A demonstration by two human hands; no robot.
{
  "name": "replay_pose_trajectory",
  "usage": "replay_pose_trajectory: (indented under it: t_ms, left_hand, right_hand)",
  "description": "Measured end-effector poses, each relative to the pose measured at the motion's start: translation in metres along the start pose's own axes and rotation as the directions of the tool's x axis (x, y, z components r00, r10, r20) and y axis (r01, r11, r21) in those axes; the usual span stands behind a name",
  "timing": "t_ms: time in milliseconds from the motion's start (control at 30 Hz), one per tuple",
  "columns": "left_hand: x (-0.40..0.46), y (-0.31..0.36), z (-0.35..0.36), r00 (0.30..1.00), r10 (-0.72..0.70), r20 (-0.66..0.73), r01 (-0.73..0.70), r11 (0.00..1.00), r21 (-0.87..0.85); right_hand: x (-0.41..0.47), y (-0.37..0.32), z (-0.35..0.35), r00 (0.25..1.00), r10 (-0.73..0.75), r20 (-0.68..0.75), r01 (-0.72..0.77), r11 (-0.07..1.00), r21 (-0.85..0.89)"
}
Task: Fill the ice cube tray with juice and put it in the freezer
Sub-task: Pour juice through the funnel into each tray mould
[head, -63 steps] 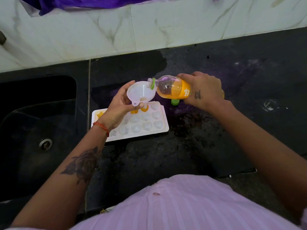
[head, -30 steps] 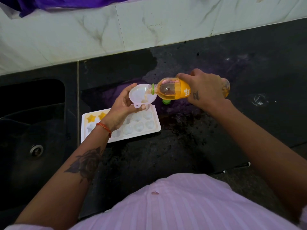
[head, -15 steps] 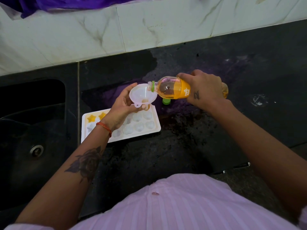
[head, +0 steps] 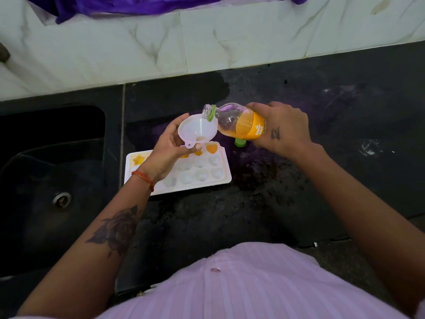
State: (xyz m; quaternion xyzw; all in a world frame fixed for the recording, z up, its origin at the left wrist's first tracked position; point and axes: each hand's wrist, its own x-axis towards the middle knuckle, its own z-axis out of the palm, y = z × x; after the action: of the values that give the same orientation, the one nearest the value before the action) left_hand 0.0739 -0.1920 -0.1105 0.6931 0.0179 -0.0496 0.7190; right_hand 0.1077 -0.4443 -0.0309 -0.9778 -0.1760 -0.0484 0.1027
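A white ice cube tray (head: 224, 178) lies on the black counter (head: 253, 215); several cells in its far row hold orange juice, the nearer rows look unfilled. My left hand (head: 169, 149) holds a white funnel (head: 195, 128) above the tray's far row, a little juice at its neck. My right hand (head: 281, 127) grips an orange juice bottle (head: 239, 124), tipped nearly flat with its open mouth raised just above the funnel's rim. No stream shows between them. The green cap (head: 240, 142) lies on the counter behind the tray, under the bottle.
A dark sink (head: 53, 180) with a drain lies to the left of the tray. A white marble wall (head: 161, 49) runs along the back, purple cloth (head: 128, 5) draped over its top. The counter shows wet patches to the right.
The bottle's mouth has lifted up off the funnel and the pouring has stopped. One more cell at the tray's far right corner now holds juice. The view shifted slightly.
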Motion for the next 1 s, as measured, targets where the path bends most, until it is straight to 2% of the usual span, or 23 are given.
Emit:
replay_pose_trajectory:
  t_ms: [200,567,1000]
  left_hand:
    - [-0.027,0.006,-0.033,0.997,0.034,-0.064,-0.037,0.999,-0.036]
    - [-0.084,-0.002,-0.101,0.960,0.021,-0.279,-0.035,0.998,-0.047]
    - [-0.090,-0.017,-0.114,0.973,-0.012,-0.229,-0.002,0.998,-0.060]
  right_hand:
    - [0.006,-0.036,0.003,0.996,-0.085,0.000,0.085,0.995,0.047]
    - [0.018,-0.102,0.014,0.980,-0.190,0.064,0.185,0.980,0.072]
    - [0.019,-0.124,0.031,0.964,-0.251,0.088,0.252,0.968,-0.007]
